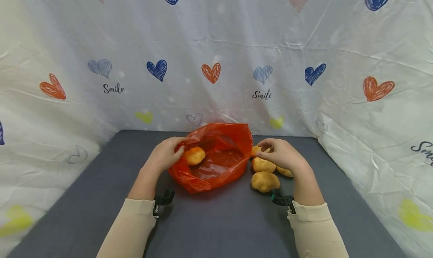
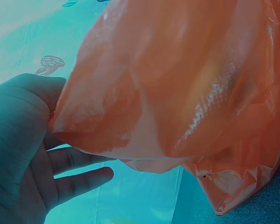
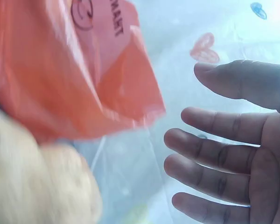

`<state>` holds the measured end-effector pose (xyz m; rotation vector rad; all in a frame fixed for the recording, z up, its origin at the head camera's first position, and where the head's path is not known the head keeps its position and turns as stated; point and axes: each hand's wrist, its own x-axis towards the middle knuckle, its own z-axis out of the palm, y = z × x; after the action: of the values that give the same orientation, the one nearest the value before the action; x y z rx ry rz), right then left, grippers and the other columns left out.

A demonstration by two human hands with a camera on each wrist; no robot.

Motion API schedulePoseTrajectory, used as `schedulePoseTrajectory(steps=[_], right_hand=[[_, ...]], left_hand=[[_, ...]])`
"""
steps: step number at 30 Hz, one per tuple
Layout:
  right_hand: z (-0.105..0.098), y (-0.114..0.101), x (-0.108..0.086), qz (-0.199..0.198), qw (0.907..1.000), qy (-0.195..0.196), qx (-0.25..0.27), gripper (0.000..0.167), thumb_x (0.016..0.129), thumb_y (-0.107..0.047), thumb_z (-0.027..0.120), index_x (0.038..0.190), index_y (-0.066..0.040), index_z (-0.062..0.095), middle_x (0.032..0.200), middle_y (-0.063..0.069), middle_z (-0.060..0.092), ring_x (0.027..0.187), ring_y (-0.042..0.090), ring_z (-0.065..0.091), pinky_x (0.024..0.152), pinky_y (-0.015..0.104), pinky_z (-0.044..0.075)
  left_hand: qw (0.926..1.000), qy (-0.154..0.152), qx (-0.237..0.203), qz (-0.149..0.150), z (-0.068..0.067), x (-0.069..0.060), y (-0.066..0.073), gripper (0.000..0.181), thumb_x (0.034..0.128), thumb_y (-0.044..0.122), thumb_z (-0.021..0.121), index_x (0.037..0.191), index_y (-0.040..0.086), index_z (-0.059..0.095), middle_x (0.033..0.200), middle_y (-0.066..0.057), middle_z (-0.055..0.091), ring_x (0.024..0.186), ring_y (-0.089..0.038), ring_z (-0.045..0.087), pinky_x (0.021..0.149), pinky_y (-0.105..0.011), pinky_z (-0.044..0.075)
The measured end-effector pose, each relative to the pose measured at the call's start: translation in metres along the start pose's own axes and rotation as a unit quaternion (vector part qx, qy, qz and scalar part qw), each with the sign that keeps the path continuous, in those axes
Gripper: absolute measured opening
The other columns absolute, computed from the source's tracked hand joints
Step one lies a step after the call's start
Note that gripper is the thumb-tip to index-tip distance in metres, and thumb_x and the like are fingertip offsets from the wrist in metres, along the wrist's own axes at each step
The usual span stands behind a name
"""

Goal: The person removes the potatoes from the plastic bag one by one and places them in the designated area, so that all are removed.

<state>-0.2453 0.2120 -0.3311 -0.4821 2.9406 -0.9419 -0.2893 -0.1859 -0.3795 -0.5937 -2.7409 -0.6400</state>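
A red plastic bag (image 1: 221, 164) lies with its mouth spread wide, and one potato (image 1: 195, 156) shows inside it near the left side. My left hand (image 1: 166, 153) pinches the left rim of the bag between thumb and index finger; in the left wrist view the other fingers stretch out below the plastic. Just right of the bag, several potatoes (image 1: 265, 181) lie close together on the table. Over them hovers my right hand (image 1: 284, 153), with nothing in it. In the right wrist view its fingers (image 3: 210, 149) are spread and relaxed, apart from the bag and the blurred potatoes (image 3: 67, 186).
The dark grey table (image 1: 216, 220) carries the bag and the potatoes. Behind it and along both sides hangs a white sheet (image 1: 216, 36) printed with hearts. A black strap (image 1: 164, 198) sits on the left wrist, and a similar strap (image 1: 282, 199) on the right.
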Motion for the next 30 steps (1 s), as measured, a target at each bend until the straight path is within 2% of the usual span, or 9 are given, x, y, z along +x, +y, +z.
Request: schedulePoseTrajectory(steps=[6, 12, 18, 24, 30], right_hand=[[0.019, -0.025, 0.020, -0.016, 0.9992, -0.017, 0.033, 0.046, 0.097, -0.038, 0.070, 0.132, -0.008, 0.066, 0.123, 0.011, 0.065, 0.104, 0.028, 0.062, 0.087, 0.044, 0.053], [0.038, -0.049, 0.035, -0.036, 0.9988, -0.025, 0.023, 0.041, 0.096, -0.036, 0.072, 0.128, -0.010, 0.068, 0.120, 0.008, 0.067, 0.109, 0.026, 0.061, 0.094, 0.046, 0.051], [0.063, -0.069, 0.053, -0.056, 0.9974, -0.043, 0.016, 0.040, 0.094, -0.031, 0.075, 0.125, -0.007, 0.070, 0.121, 0.008, 0.069, 0.110, 0.026, 0.062, 0.100, 0.047, 0.051], [0.102, -0.086, 0.081, -0.072, 0.9956, -0.058, 0.016, 0.045, 0.092, -0.026, 0.078, 0.129, -0.003, 0.067, 0.124, 0.012, 0.069, 0.112, 0.029, 0.063, 0.102, 0.046, 0.051], [0.145, -0.091, 0.106, -0.113, 0.9891, -0.089, -0.032, 0.053, 0.092, -0.020, 0.078, 0.138, -0.004, 0.057, 0.124, 0.009, 0.065, 0.105, 0.027, 0.061, 0.102, 0.046, 0.051]], left_hand=[[0.9999, 0.012, -0.001, 0.001, -0.003, 0.000, 0.001, 0.037, 0.1003, 0.013, 0.062, 0.136, 0.005, 0.066, 0.134, -0.016, 0.065, 0.122, -0.034, 0.060, 0.106, -0.053, 0.047], [0.9996, 0.025, 0.001, 0.011, -0.004, -0.002, 0.006, 0.035, 0.0994, 0.011, 0.063, 0.134, 0.006, 0.067, 0.132, -0.014, 0.066, 0.121, -0.033, 0.061, 0.105, -0.052, 0.048], [0.9995, 0.029, -0.009, 0.011, -0.003, -0.004, 0.012, 0.034, 0.1004, 0.013, 0.063, 0.133, 0.008, 0.068, 0.130, -0.012, 0.067, 0.117, -0.031, 0.063, 0.102, -0.051, 0.051], [0.9996, 0.021, -0.009, 0.014, -0.001, -0.003, 0.015, 0.034, 0.1024, 0.017, 0.061, 0.135, 0.010, 0.067, 0.131, -0.010, 0.066, 0.115, -0.029, 0.064, 0.100, -0.048, 0.053], [0.9995, 0.025, -0.005, 0.021, -0.004, -0.005, 0.013, 0.033, 0.1007, 0.015, 0.063, 0.133, 0.009, 0.068, 0.128, -0.010, 0.068, 0.112, -0.028, 0.065, 0.099, -0.048, 0.053]])
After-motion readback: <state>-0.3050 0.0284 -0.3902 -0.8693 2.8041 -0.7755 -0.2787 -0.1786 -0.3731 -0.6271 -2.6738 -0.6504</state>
